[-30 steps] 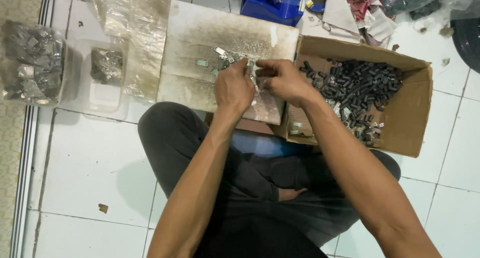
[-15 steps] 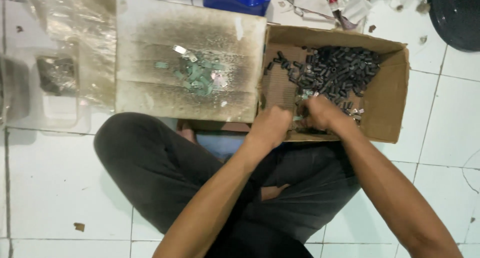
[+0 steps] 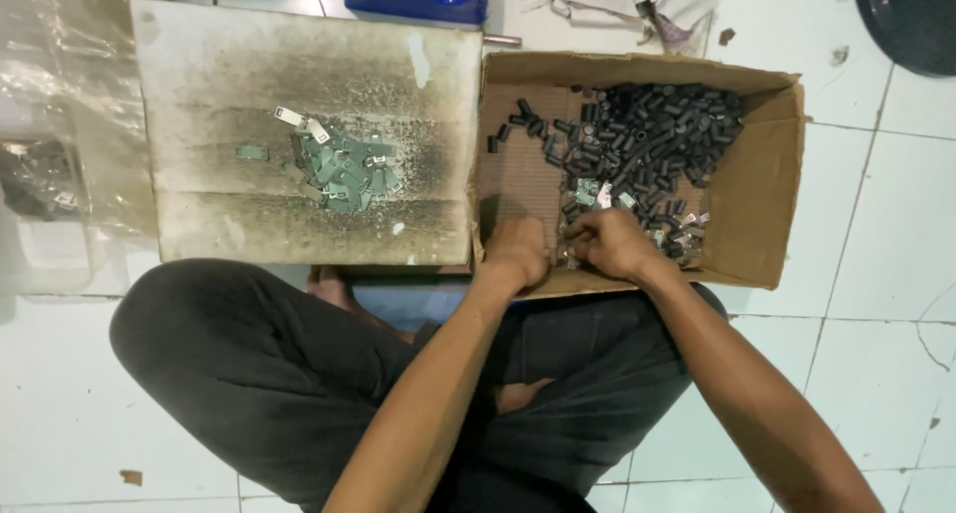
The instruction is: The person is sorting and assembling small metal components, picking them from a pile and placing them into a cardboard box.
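Here both hands sit together inside the cardboard box (image 3: 767,174) at right of centre. The left hand (image 3: 518,254) is curled into a loose fist at the box's near wall; whether it pinches anything cannot be told. The right hand (image 3: 609,242), just beside it, has its fingers bunched over small parts at the lower edge of the dark pile (image 3: 647,144). Left of the box, a stained board (image 3: 219,105) carries a heap of greenish tabs (image 3: 344,169).
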